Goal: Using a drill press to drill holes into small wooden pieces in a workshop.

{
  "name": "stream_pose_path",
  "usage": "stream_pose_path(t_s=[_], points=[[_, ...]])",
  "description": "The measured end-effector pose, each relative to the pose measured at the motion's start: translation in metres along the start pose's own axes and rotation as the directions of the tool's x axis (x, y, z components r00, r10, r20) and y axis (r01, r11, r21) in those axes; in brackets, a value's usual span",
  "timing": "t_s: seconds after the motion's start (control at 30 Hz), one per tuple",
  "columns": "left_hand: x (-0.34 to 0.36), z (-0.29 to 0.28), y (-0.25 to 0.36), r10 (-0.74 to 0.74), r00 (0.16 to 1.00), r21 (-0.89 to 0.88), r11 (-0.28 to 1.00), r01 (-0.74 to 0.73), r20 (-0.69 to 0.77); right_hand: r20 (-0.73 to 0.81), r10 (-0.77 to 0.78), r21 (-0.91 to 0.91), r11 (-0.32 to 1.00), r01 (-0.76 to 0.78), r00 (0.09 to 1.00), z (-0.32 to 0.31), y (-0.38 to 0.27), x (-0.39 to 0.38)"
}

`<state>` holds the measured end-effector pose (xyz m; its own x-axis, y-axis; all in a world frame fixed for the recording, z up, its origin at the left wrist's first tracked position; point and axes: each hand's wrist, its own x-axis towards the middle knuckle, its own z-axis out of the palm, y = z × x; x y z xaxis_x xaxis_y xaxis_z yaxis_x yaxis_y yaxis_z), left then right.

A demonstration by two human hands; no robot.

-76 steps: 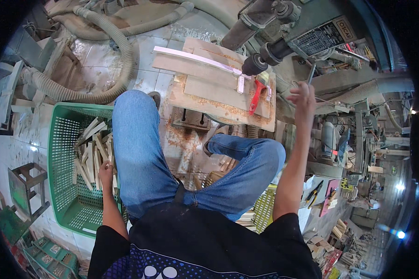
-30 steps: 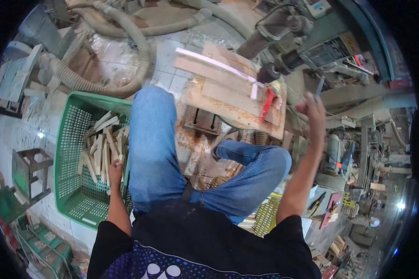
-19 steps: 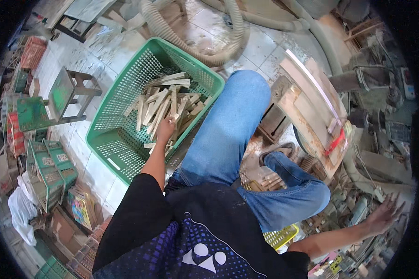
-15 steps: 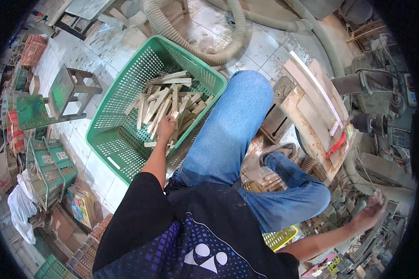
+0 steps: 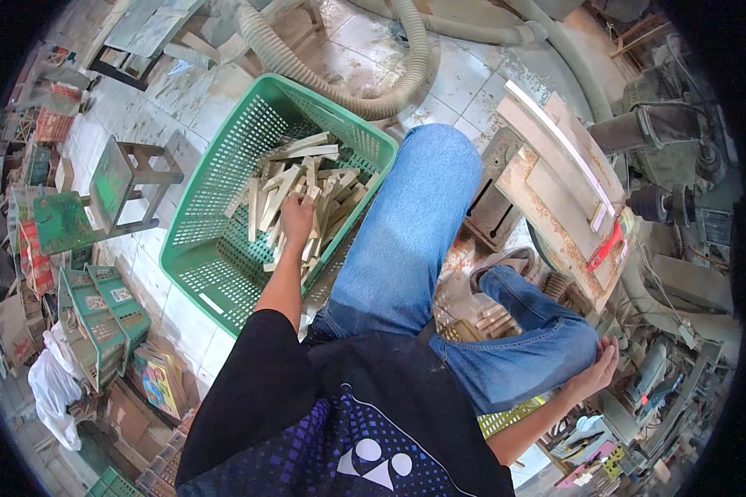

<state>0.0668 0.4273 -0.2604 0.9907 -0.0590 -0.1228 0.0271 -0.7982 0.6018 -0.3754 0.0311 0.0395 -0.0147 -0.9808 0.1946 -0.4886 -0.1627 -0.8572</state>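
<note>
My left hand (image 5: 297, 217) is down inside a green plastic basket (image 5: 192, 286), its fingers closed on a wooden stick; the hand hides most of that piece. Around and beneath it lies a jumbled pile of short, pale wooden sticks (image 5: 267, 201). My right hand (image 5: 598, 369) holds nothing, its fingers loosely stretched beside my bent right knee. Ahead of that knee a plywood board (image 5: 547, 178) is tilted on a machine, with a long white strip and a red handle (image 5: 607, 247) on it.
A ribbed hose (image 5: 406, 87) curls on the tiled floor behind the basket. To the left stand a green wooden stool (image 5: 112, 178) and green crates (image 5: 99, 315). Under my right leg is a yellow basket (image 5: 506, 418); dusty machinery (image 5: 671, 132) fills the right side.
My right hand has moved left and up from the machinery side to my right knee. My left hand has shifted slightly left among the sticks. The whole view has shifted a little.
</note>
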Motion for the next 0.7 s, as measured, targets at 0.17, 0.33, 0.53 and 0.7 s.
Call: stream_pose_path(t_s=[0.17, 0.33, 0.53, 0.7], points=[[0.005, -0.002, 0.012, 0.021, 0.999, 0.056, 0.998, -0.019, -0.039, -0.017, -0.019, -0.044, 0.999, 0.018, 1.0, 0.0, 0.006, 0.002], [0.022, -0.003, 0.023, 0.054, 0.994, 0.064, 0.997, -0.048, -0.099, -0.016, -0.048, -0.054, 0.997, 0.047, 0.999, 0.002, 0.01, 0.003], [0.055, -0.001, 0.039, -0.033, 0.999, -0.093, 0.995, 0.031, -0.017, -0.018, -0.08, -0.105, 0.991, 0.078, 0.997, 0.003, 0.009, 0.002], [0.053, 0.005, 0.067, -0.097, 0.991, -0.04, 0.994, 0.102, 0.095, -0.016, -0.091, -0.122, 0.989, 0.088, 0.996, 0.008, 0.003, -0.002]])
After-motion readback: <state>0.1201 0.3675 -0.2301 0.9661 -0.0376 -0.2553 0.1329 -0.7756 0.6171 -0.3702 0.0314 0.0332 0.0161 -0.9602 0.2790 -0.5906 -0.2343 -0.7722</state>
